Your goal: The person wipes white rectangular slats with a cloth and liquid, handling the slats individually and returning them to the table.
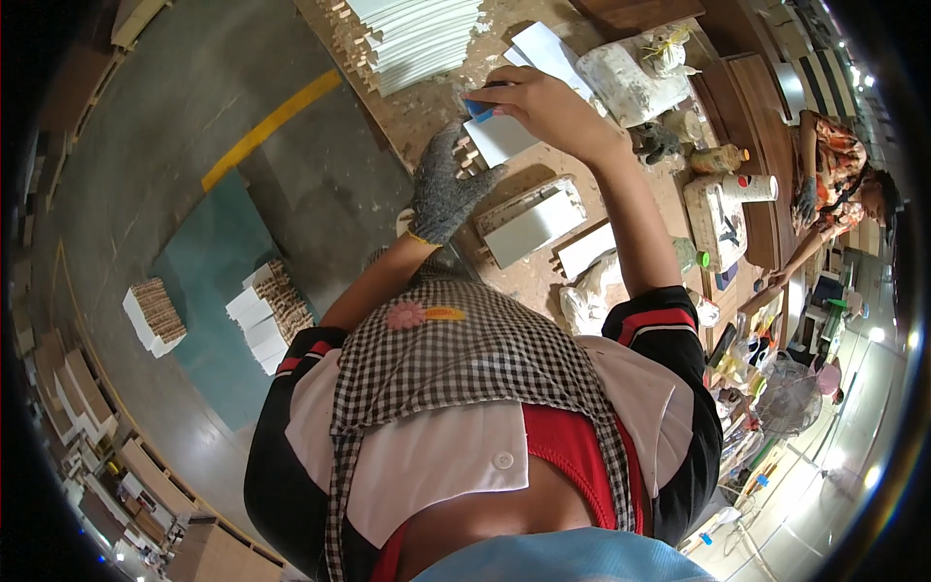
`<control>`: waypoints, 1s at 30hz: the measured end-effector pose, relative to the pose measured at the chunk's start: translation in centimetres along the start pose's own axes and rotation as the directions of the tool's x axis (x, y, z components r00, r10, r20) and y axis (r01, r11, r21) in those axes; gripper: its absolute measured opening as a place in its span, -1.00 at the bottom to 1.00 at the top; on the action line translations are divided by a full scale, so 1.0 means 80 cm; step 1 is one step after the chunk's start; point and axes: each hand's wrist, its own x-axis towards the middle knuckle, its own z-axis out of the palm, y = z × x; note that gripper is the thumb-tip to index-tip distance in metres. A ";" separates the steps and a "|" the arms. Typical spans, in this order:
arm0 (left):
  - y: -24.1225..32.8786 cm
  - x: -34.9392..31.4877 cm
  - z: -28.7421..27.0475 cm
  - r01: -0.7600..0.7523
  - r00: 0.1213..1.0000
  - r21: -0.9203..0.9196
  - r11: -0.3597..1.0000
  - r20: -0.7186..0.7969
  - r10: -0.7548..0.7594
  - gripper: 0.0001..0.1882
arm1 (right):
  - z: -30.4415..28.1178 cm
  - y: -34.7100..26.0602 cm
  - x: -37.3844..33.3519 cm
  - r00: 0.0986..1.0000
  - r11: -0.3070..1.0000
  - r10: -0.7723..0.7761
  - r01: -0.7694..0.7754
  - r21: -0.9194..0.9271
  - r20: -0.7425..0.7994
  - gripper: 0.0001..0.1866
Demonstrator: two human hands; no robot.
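My left hand (448,186), in a grey knit glove, grips the near left end of a small white panel (501,142), with its thumb along the panel's edge. Short wooden dowels (467,155) stick out of that panel's left side. Over its far end is my bare right hand (545,105), fingers closed on a small blue object (477,108) pressed against the panel's corner; its exact kind is hidden by the fingers. Closer to me, more white panels (535,228) lie stacked on the worktable (427,121).
A large stack of white panels (417,39) stands at the table's far left. To the right are a stained white block (635,78), bottles (720,158) and a cup (752,188). Bundled panels (264,320) stand on a green floor sheet (218,262). A co-worker (839,175) is at far right.
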 end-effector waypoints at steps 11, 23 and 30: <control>0.043 -0.007 -0.002 -0.321 0.930 0.286 0.903 -0.084 0.357 0.01 | 0.042 -0.022 -0.279 0.585 0.437 0.776 -0.233 0.869 -0.234 -0.55; 0.030 -0.099 0.054 -0.649 0.752 0.559 0.516 0.575 0.322 -0.18 | 0.146 -0.155 -0.453 0.198 0.038 0.980 -0.101 0.994 -0.017 -0.51; 0.076 0.019 0.017 -0.440 0.847 0.754 0.488 0.168 0.504 0.04 | 0.061 -0.058 -0.353 0.550 0.544 0.783 -0.381 0.748 -0.290 -0.62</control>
